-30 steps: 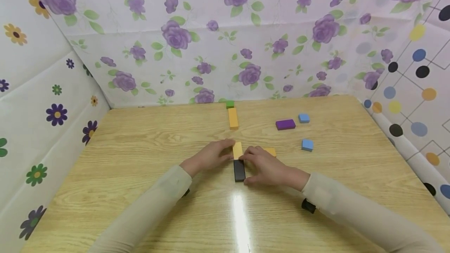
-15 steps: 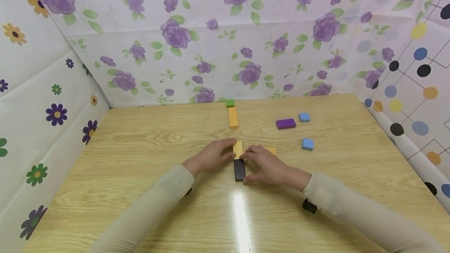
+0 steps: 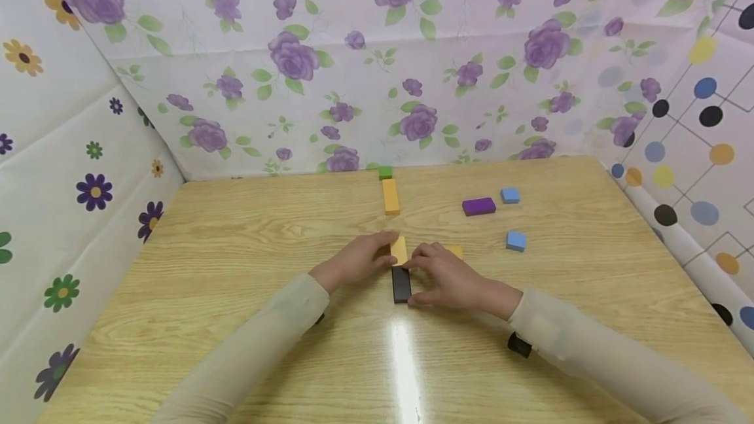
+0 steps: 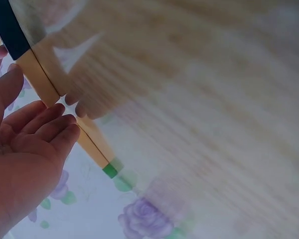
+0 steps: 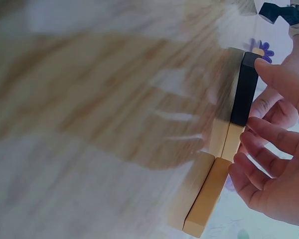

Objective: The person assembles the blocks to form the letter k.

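Note:
A black block [image 3: 402, 285] and a light yellow block [image 3: 398, 250] lie end to end on the table, touching. My right hand [image 3: 450, 280] holds the black block lengthwise, thumb at its near end and index finger by the joint, as the right wrist view shows on the black block [image 5: 245, 89]. From the other side my left hand [image 3: 359, 259] pinches the yellow block between thumb and fingers; in the left wrist view its fingertips sit at the far end of the yellow block [image 4: 39, 78]. Behind the right hand an orange block [image 3: 455, 252] is partly hidden.
Farther back on the wooden table [image 3: 265, 221], a long orange block [image 3: 391, 197] touches a small green block [image 3: 385, 173]. To the right lie a purple block [image 3: 479, 207] and two blue blocks, one at the back [image 3: 510, 195] and one nearer [image 3: 515, 241]. Patterned cloth surrounds the table.
The left hand has edged slightly right along the yellow block. The right hand and the blocks stay in place; the head view tilts a touch.

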`<control>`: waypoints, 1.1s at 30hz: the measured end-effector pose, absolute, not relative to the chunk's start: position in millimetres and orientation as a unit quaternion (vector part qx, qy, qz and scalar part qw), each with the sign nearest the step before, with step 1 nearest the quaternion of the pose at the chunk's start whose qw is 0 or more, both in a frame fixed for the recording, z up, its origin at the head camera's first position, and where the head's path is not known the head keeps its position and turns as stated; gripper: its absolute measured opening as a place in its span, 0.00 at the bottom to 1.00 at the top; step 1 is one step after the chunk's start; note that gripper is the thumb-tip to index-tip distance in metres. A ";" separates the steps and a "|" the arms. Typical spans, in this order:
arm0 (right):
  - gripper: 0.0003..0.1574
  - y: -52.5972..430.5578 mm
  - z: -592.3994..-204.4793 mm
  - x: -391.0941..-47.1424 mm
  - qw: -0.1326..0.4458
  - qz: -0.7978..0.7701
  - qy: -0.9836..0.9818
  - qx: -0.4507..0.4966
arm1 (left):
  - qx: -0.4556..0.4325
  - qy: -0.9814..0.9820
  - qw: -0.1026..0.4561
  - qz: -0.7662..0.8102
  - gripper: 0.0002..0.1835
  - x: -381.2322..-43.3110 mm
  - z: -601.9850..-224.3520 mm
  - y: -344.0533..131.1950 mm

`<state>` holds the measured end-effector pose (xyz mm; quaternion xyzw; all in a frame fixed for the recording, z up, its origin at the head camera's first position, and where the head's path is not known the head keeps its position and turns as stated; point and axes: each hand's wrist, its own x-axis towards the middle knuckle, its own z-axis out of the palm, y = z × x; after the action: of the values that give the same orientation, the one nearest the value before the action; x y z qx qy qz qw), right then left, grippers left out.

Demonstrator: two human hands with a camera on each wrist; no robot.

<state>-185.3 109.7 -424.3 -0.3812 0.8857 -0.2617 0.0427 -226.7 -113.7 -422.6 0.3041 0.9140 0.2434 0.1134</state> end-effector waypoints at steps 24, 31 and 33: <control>0.35 109.3 -424.5 -184.0 0.038 -0.252 0.892 -0.374 | 0.301 0.914 0.123 0.242 0.30 -226.8 -421.3 -113.6; 0.35 111.0 -425.9 -184.5 0.044 -0.256 0.892 -0.369 | 0.303 0.914 0.122 0.241 0.30 -227.6 -422.0 -112.8; 0.36 111.9 -426.3 -184.7 0.046 -0.256 0.893 -0.368 | 0.303 0.914 0.124 0.242 0.30 -227.5 -422.1 -112.6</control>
<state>-184.7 111.9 -426.3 -0.3678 0.8927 -0.2562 0.0460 -227.5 -112.6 -422.1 0.3027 0.9136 0.2416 0.1236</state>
